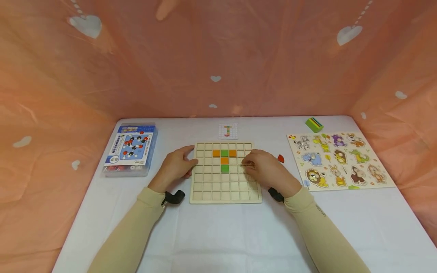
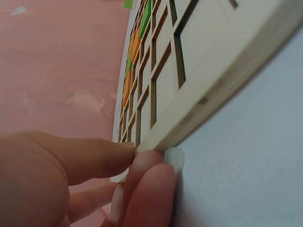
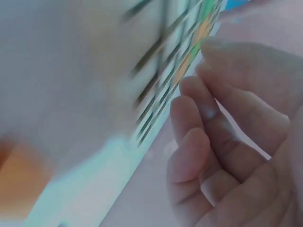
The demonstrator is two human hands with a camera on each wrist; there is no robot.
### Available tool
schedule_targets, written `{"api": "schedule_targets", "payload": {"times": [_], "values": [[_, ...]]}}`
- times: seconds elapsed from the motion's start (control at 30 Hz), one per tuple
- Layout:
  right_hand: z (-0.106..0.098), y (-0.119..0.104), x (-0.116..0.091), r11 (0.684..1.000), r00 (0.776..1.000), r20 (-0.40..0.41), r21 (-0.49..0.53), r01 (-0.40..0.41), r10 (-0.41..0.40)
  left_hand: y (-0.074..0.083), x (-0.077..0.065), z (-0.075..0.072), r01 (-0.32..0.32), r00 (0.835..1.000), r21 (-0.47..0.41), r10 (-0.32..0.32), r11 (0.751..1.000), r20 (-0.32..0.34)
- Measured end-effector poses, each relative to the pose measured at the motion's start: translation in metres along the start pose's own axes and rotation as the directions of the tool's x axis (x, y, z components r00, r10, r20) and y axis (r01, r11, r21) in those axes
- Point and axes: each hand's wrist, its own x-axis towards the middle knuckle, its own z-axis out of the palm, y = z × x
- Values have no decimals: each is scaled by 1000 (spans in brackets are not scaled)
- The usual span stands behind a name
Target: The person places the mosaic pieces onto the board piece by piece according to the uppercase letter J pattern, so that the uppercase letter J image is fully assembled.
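A square wooden grid board (image 1: 207, 187) lies in the middle. Three tiles, orange, green (image 1: 224, 153) and orange, form a row in it; an orange tile (image 1: 224, 160) and a green tile (image 1: 225, 168) run down from its centre. My left hand (image 1: 175, 165) grips the board's left edge, thumb on the rim and fingers against the side. Over the board's right side, my right hand (image 1: 269, 170) has its fingers bent; I cannot tell whether a small piece is between thumb and forefinger. A red quarter-round piece (image 1: 280, 158) lies just beyond its knuckles.
Behind the board lies a pattern card (image 1: 233, 131) with a J-shaped figure. A boxed molecule model set (image 1: 129, 151) stands at left. On the right are an animal puzzle board (image 1: 327, 160) and a green striped block (image 1: 314, 124). Pink curtains (image 1: 218, 57) hang around the table.
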Motion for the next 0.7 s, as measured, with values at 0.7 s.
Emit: {"api": "schedule_targets", "payload": {"times": [0.7], "values": [[-25, 50, -75, 987, 987, -32, -12, -158, 157, 1, 0, -1, -3, 1000, 4, 3, 1000, 0]]}}
